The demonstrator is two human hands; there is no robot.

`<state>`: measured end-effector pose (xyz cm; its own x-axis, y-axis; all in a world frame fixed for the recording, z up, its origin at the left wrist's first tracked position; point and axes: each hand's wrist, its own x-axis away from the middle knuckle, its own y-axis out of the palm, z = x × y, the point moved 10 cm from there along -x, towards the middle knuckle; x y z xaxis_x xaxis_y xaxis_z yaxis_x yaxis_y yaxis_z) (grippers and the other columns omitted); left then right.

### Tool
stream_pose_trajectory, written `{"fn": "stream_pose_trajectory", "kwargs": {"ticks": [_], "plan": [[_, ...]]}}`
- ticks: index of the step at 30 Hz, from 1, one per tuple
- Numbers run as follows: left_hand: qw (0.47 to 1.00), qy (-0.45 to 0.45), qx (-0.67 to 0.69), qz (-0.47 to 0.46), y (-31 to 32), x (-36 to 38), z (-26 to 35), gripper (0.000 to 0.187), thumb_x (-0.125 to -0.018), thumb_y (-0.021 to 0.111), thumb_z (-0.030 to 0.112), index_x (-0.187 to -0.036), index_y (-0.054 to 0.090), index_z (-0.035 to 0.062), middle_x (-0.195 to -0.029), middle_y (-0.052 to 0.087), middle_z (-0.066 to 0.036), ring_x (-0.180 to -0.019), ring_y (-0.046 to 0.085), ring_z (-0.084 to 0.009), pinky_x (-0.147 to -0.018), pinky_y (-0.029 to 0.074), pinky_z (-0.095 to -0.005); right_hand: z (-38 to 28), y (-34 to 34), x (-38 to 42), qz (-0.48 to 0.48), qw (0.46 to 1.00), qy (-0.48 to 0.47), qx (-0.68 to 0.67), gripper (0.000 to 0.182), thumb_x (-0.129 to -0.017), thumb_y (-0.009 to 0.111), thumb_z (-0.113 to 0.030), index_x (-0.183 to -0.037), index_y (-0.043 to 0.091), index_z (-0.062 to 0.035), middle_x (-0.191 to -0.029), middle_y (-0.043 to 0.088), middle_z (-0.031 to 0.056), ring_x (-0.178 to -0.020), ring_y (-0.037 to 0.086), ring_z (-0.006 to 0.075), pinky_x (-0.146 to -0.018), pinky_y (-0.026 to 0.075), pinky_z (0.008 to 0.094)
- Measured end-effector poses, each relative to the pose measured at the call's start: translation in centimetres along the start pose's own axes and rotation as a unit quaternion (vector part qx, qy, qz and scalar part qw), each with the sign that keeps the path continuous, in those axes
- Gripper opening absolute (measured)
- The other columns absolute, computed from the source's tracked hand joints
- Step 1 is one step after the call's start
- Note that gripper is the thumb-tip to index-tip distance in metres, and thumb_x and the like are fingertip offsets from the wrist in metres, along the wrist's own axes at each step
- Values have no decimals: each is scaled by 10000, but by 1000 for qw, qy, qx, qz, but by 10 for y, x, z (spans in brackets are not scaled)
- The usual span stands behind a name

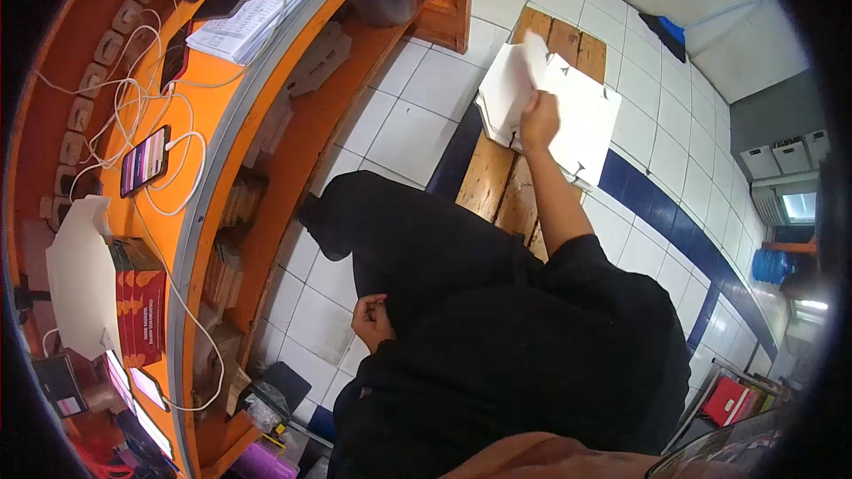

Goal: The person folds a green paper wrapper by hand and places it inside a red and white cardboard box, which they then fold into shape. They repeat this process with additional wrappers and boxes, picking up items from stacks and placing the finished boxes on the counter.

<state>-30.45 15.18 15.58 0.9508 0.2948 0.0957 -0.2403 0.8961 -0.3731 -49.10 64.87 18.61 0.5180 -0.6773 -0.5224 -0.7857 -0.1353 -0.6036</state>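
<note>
White flat cardboard sheets (pixel 581 115), die-cut with notched edges, lie stacked on a brown wooden slatted bench (pixel 497 182) over the white tiled floor (pixel 417 115). Your right hand (pixel 539 115) is out at full reach, arm nearly straight, fingers closed on the top sheet, whose upper corner lifts and curls away from the pile. Your left hand (pixel 373 319) rests loosely curled in your lap against the black clothing, gripping nothing that shows.

Risk, judged from this frame:
- The stack overhangs the bench edge on the floor side. A one-handed pull on the top sheet could drag those beneath it and tip the pile onto the tiles.
- The grip sits at one spot near the sheet's middle edge, so thin card may crease or fold there under its own weight.
- More than one sheet may be pinched; the layers are too fine to separate here.
- Reach is long and the left hand gives no support, so control of a wide, floppy sheet is poor.

Orange curved counter (pixel 191 124) stands well apart to your left, carrying phones on white charging cables (pixel 146 160).
</note>
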Motion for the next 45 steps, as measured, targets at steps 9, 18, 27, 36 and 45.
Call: {"fn": "stream_pose_trajectory", "kwargs": {"ticks": [9,18,27,36,45], "plan": [[939,-88,247,-222,25,-37,63,596,-919,443,485,-1277,453,8,-1017,587,-125,-889,604,-197,-791,496,-324,-240,-129,96,-124,840,-455,-267,60,-744,608,-100,-774,575,-59,-738,559,118,-692,546,300,-684,450,420],[948,-188,248,-70,-78,-64,45,444,-815,639,57,-1218,485,-48,-1152,584,-151,-1010,591,-229,-832,484,-326,-331,-138,223,-426,655,-509,-362,417,-729,728,-277,-1028,561,-39,-1111,521,150,-1159,446,322,-1031,303,504],[928,-175,328,-36,-197,-24,-68,522,-793,672,70,-1260,455,-16,-1157,592,-122,-1034,591,-225,-871,484,-375,-347,9,236,-807,453,1,-379,558,-824,629,-48,-1320,378,9,-1170,556,105,-1018,565,164,-838,471,263],[894,-359,255,84,-235,-8,-87,765,-747,652,583,-1180,525,-35,-1025,630,-179,-943,638,-280,-790,533,-339,-442,-102,393,-528,461,-586,-407,230,-725,550,20,-934,583,-70,-1036,601,114,-895,606,277,-783,519,326],[838,-83,530,98,-236,-14,-73,302,-936,518,139,-1193,506,-20,-1181,577,-111,-1109,547,-198,-972,433,-325,-425,-111,386,-553,439,-357,-612,366,-755,426,121,-1048,614,9,-1122,607,194,-993,621,291,-872,495,350]]}}
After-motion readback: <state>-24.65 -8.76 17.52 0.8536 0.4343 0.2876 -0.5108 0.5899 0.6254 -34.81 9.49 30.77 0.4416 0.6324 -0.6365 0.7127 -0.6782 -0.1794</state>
